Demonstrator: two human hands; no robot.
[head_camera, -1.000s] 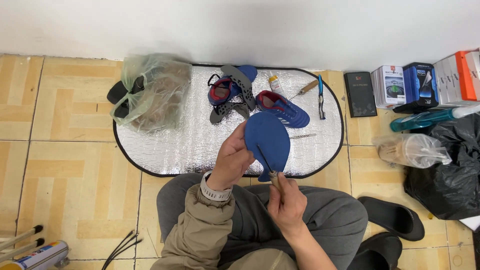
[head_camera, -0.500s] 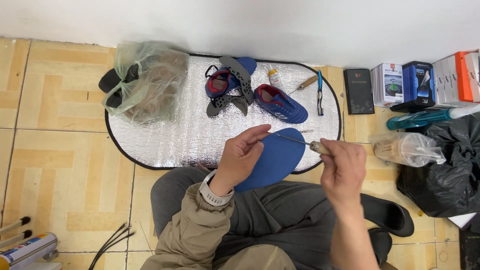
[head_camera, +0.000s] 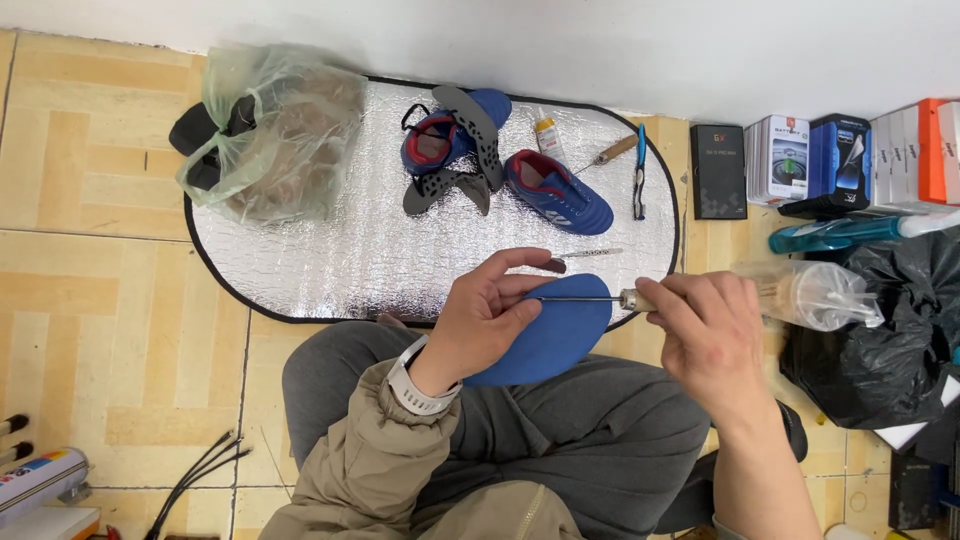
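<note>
Your left hand (head_camera: 490, 320) gripped the blue insole (head_camera: 560, 335) over your lap, fingers curled around its upper edge, while your right hand (head_camera: 710, 325) pinched the wooden handle of a thin awl (head_camera: 600, 298), its metal shaft lying level across the insole toward your left fingertips. Beyond them, on the silver mat (head_camera: 340, 250), lay two blue shoes (head_camera: 555, 190), a black sole plate (head_camera: 480, 125) and a green plastic bag (head_camera: 270, 130)

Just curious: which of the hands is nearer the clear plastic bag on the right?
Right. The right hand almost touches the clear plastic bag; the left hand is farther left.
</note>
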